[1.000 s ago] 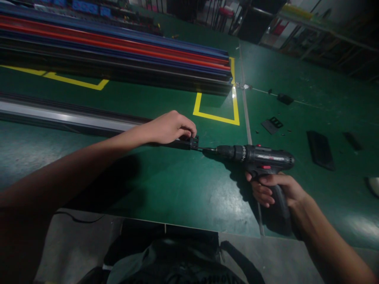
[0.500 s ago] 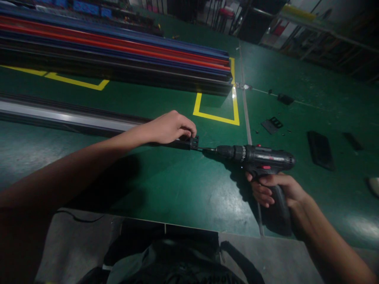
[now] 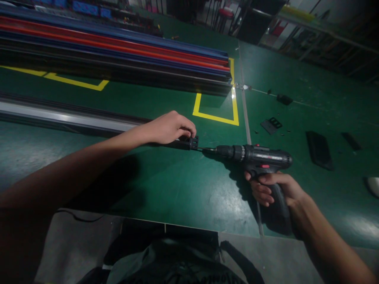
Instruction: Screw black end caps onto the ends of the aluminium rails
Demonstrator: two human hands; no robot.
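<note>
My right hand (image 3: 271, 187) is wrapped around the handle of a black cordless drill (image 3: 251, 156) with red details. Its long thin bit points left and meets a small black end cap (image 3: 194, 142) at the end of a long dark profile (image 3: 97, 121) with a silver-white strip. On that same end, my left hand (image 3: 173, 127) is closed, its fingertips pinching the end cap. The contact between the bit tip and any screw is too small to make out.
Behind lies a bundle of blue, red and black profiles (image 3: 118, 47). Yellow tape (image 3: 216, 117) marks the green tabletop (image 3: 177, 185). To the right are a black slotted plate (image 3: 271, 125), a dark phone-like slab (image 3: 319, 150) and several small black pieces.
The drill and my right hand have shifted very slightly to the left. My left hand and the profile look the same.
</note>
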